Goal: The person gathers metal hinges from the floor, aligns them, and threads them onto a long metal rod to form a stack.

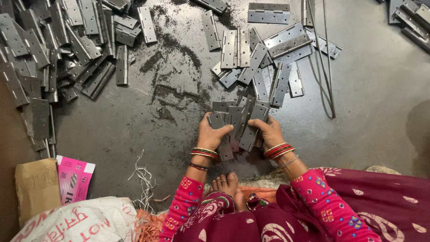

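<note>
Pink sleeves (pixel 186 204) and a dark red patterned cloth (pixel 358 210) fill the bottom edge, with a bare foot (pixel 227 184) between the two arms. Both hands grip one bundle of grey metal hinges (pixel 237 118) standing on the dark floor (pixel 380 98). Left hand (pixel 210 134) has its fingers closed around the left side of the bundle, thumb on the front. Right hand (pixel 268 131) closes on the right side. More hinges (pixel 268 54) lie scattered just beyond the bundle, and a big heap of hinges (pixel 53 45) is at far left. A pink box (pixel 73 178) lies at lower left.
</note>
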Tool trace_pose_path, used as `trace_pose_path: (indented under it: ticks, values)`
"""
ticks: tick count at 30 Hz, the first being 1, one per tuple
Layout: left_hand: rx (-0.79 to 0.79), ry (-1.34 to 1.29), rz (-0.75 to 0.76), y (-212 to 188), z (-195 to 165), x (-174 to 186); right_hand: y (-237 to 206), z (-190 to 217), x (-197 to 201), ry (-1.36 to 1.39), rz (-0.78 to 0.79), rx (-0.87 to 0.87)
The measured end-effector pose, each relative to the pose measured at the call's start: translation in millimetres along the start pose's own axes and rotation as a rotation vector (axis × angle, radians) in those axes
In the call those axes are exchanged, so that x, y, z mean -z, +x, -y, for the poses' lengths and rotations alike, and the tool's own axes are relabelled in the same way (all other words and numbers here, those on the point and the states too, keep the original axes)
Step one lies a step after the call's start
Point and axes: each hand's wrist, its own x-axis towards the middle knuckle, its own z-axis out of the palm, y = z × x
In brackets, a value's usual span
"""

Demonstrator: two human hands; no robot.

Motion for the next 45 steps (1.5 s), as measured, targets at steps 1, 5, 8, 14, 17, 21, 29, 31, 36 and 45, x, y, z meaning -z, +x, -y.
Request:
trace_pose_path:
  ticks: [1, 5, 8, 14, 17, 21, 29, 31, 36, 45]
  values:
    - [0.025, -0.085, 0.011, -1.6, 0.2, 1.8, 0.3, 0.8, 1.2, -0.011, -0.025, -0.001]
    - [-0.070, 0.118, 0.017, -0.7, -0.1, -1.1, -3.5, 4.9, -1.9, -0.008, 0.029, -0.087]
    - [-0.060, 0.034, 0.060, 1.0, -4.8, -14.4, -13.5, 15.0, -14.7, -0.036, 0.064, -0.083]
    - [-0.167, -0.196, 0.171, -27.0, -61.0, -41.6, -58.2, 78.1, -21.3, -0.290, 0.169, 0.241]
    - [-0.279, -0.154, 0.227, -52.1, -95.4, -53.9, -88.9, 110.3, -1.0, -0.347, 0.234, 0.415]
    - [-0.711, 0.050, 0.311, -43.5, -102.7, -65.5, -95.1, 120.9, 33.5, -0.431, 0.375, 0.496]
    - [-0.709, 0.591, 0.336, -15.7, -24.3, -68.7, -39.3, 57.3, 63.7, -0.756, 0.296, 0.494]
    - [-0.626, 0.656, 0.339, -17.6, -28.2, -69.4, -43.8, 61.2, 61.9, -0.742, 0.249, 0.443]
    - [-0.739, 0.576, 0.306, -45.4, -84.3, -72.6, -92.1, 113.9, 42.5, -0.692, 0.272, 0.541]
    - [-0.854, 0.927, 0.271, -19.5, -77.2, -107.3, -71.8, 109.5, 56.7, -0.578, 0.333, 0.521]
